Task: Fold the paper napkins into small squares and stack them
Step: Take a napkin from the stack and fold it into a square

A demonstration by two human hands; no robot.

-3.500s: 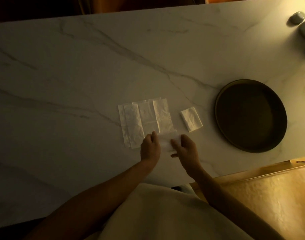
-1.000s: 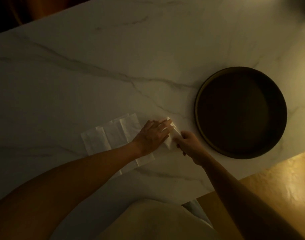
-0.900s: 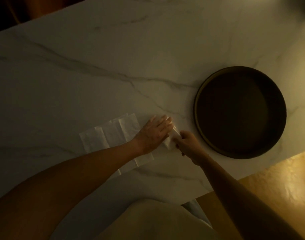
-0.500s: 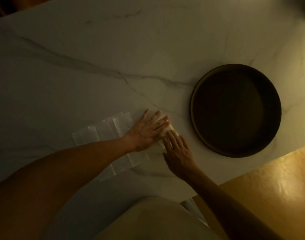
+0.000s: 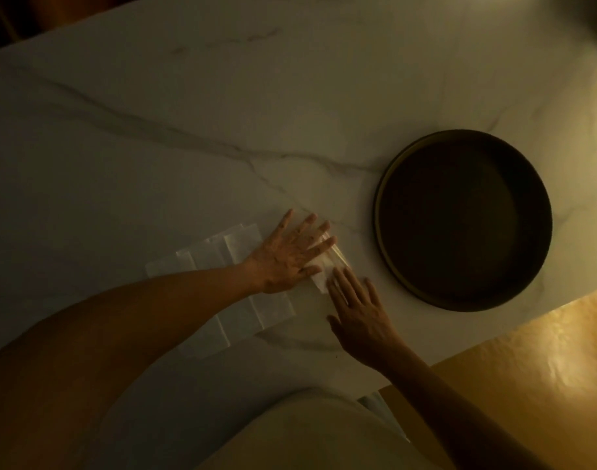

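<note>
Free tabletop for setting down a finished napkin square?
Bare marble table beyond the unfolded napkins and left of the dark round tray. Crowded near edge: left hand and right hand press the folded napkin.

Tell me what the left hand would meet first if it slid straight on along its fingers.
Probably the round tray: the left hand points up-right over the folded napkin, with bare tabletop between.

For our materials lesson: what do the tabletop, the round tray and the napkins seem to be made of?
Tabletop: looks like polished marble or a marble-look slab, pale with grey veins and a soft sheen.
Round tray: dark and matte with a low raised rim; metal or glazed ceramic, the dim light leaves it open.
Napkins: thin white tissue paper, creased into panels and slightly translucent.
</note>
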